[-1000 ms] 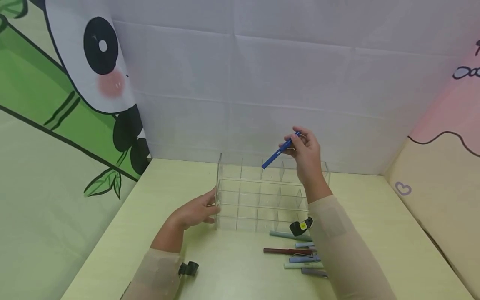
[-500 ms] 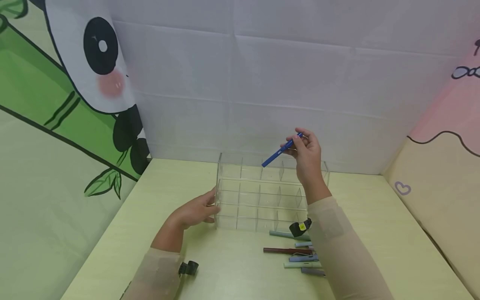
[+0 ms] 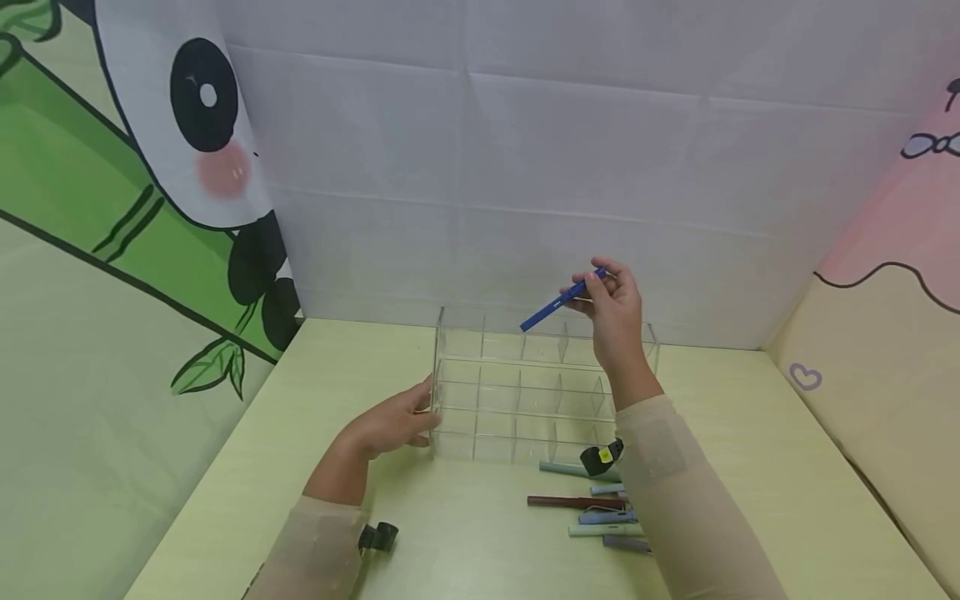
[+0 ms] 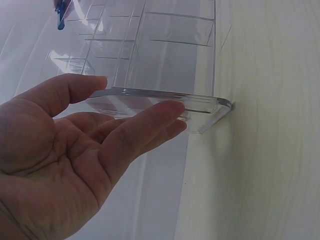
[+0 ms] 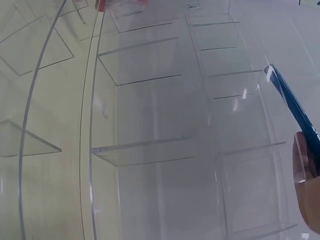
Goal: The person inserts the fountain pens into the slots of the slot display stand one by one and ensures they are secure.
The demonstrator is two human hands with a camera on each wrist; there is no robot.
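Note:
In the head view, my right hand [image 3: 615, 312] pinches a blue pen [image 3: 555, 309] near its upper end. The pen slants down to the left above the back row of a clear acrylic organizer [image 3: 517, 410]. The right wrist view shows the pen [image 5: 292, 102] at the right, beyond the transparent dividers [image 5: 145, 145], with part of the hand [image 5: 306, 187] in frame. My left hand [image 3: 390, 423] rests against the organizer's left side. In the left wrist view its thumb and fairly straight fingers [image 4: 150, 125] touch the side panel [image 4: 165, 95].
On the pale table [image 3: 450, 533], in front of the organizer, lie several pens, among them a dark red pen [image 3: 573, 502], a pale green pen [image 3: 603, 530] and a grey pen [image 3: 625, 543]. My right forearm covers some of their ends. A white backdrop [image 3: 465, 208] stands behind.
The lower end of the blue pen has risen a little and tilted leftward. My right hand has barely shifted, and the left hand stays at the organizer's side.

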